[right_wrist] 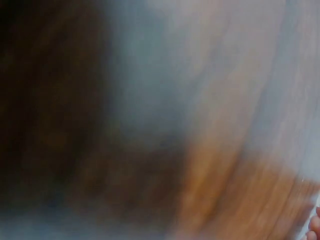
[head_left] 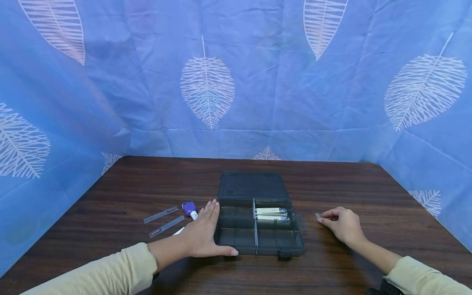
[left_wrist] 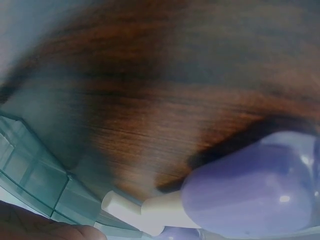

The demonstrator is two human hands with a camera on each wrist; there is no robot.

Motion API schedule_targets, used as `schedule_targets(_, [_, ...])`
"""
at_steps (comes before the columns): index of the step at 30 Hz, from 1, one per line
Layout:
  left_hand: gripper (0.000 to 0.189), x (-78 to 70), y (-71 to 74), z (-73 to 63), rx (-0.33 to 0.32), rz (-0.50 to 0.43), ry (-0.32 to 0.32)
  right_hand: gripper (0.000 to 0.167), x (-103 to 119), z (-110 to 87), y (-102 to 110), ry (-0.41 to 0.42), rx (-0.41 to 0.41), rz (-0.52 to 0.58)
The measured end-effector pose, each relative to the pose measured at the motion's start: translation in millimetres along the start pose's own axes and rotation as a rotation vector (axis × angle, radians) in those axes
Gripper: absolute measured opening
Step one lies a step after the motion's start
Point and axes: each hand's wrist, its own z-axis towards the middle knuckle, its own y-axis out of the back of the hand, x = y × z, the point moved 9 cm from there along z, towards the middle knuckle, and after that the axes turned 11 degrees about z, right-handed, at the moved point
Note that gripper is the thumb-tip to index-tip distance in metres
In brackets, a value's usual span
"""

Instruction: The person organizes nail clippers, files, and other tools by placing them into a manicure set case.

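A dark see-through divided box point(head_left: 237, 237) stands on the table with its lid point(head_left: 252, 185) laid back. My left hand point(head_left: 200, 233) rests along its left side, fingers straight, thumb by the front edge. Two pale nail clippers point(head_left: 271, 211) lie in the back right compartment. To the right of the box, my right hand point(head_left: 343, 224) pinches a small, clear or greyish piece point(head_left: 318, 215) whose kind I cannot make out. Beyond the left fingers lies a purple bottle point(head_left: 189, 207) with a white neck or cap, seen close in the left wrist view point(left_wrist: 250, 190).
Left of the hand lie two clear flat strips point(head_left: 160, 214) on the brown table point(head_left: 121, 192). Part of a white object point(head_left: 178, 231) shows beside the left wrist. Blue leaf-patterned cloth point(head_left: 243, 102) surrounds the table's back and sides. The right wrist view is mostly blurred.
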Motion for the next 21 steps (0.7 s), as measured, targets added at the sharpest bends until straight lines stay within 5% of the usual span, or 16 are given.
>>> schedule_targets(21, [0.120,-0.8,1.3,-1.1,0.013,0.004,-0.001,0.011,2.2,4.3,1.7,-0.044,0.075,0.019])
